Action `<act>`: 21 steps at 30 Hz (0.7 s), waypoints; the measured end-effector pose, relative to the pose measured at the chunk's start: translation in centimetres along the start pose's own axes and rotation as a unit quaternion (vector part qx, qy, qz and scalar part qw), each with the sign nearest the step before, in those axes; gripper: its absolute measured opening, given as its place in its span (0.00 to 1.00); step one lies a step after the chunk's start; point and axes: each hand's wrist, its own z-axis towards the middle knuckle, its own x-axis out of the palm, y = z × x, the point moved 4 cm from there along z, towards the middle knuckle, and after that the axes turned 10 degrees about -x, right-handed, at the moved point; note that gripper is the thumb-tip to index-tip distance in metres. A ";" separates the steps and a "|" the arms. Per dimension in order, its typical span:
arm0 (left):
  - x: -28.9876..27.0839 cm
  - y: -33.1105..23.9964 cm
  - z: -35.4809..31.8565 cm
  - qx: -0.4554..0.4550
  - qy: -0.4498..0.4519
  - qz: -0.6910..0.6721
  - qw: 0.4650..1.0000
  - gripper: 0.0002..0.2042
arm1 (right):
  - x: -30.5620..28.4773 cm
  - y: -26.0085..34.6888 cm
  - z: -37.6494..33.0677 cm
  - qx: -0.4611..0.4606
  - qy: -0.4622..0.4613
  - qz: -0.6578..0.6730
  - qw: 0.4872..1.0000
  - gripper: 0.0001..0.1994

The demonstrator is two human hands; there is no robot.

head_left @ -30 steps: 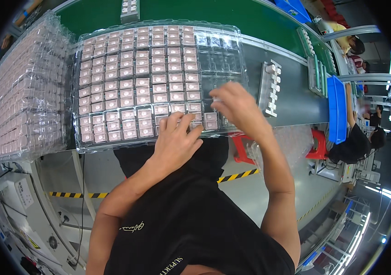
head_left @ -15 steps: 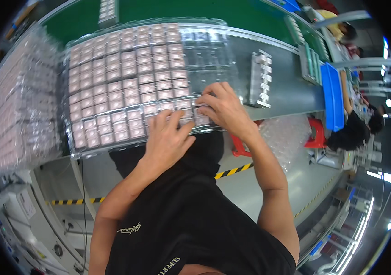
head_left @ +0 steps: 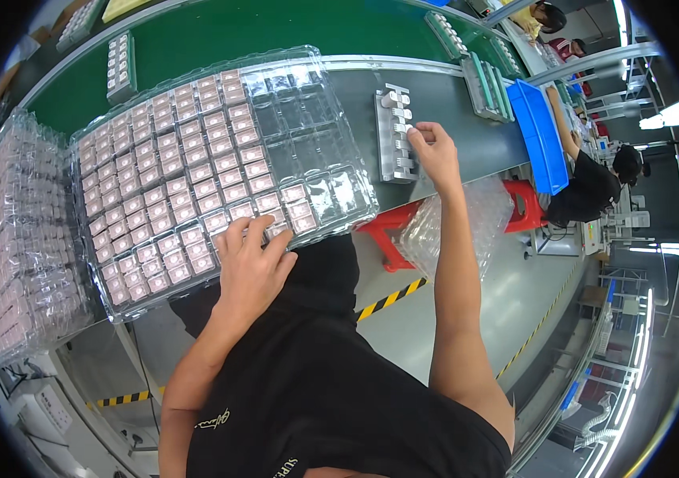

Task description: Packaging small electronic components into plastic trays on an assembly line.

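A clear plastic tray [head_left: 299, 151] holds rows of small pale pink square pieces [head_left: 172, 191], and its right-hand pockets hold none. My left hand [head_left: 250, 261] lies over the tray's near edge, fingers spread and fingertips touching the pieces in the lower row. To the right of the tray stands a narrow grey metal fixture [head_left: 388, 151] with small white parts [head_left: 395, 99] along it. My right hand [head_left: 438, 156] is at the fixture's right side, thumb and index finger curled together by one of the parts. What lies between those fingertips is too small to make out.
At the left stands a tall stack of filled clear trays [head_left: 25, 247]. Another fixture [head_left: 120, 68] rests on the green belt [head_left: 220, 28]. A blue bin [head_left: 538, 139] is at the right, with a red stool [head_left: 391, 231] bearing clear trays below. A co-worker [head_left: 590, 187] sits farther right.
My right hand has left the tray and moved right to the fixture. My left hand stays at the tray's near edge. The whole view has shifted, so the tray appears farther left.
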 end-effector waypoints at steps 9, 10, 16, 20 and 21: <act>-0.4 0.3 0.0 -0.002 0.005 -0.008 1.000 0.15 | -0.2 -2.4 1.2 0.026 -0.019 0.140 0.990 0.14; -0.4 0.3 0.0 -0.001 0.004 -0.008 1.000 0.15 | -0.2 -1.3 1.0 0.006 -0.033 0.159 0.987 0.15; -0.3 0.5 0.2 -0.015 0.017 -0.016 1.000 0.16 | 4.7 12.7 -3.3 -0.253 0.109 0.040 0.961 0.15; -0.5 0.4 0.1 -0.017 0.012 -0.014 1.000 0.15 | 10.1 16.8 -5.3 -0.355 0.198 0.029 0.913 0.11; -0.7 0.3 0.1 -0.010 0.009 -0.011 1.000 0.15 | 11.0 17.0 -5.5 -0.418 0.208 -0.004 0.884 0.11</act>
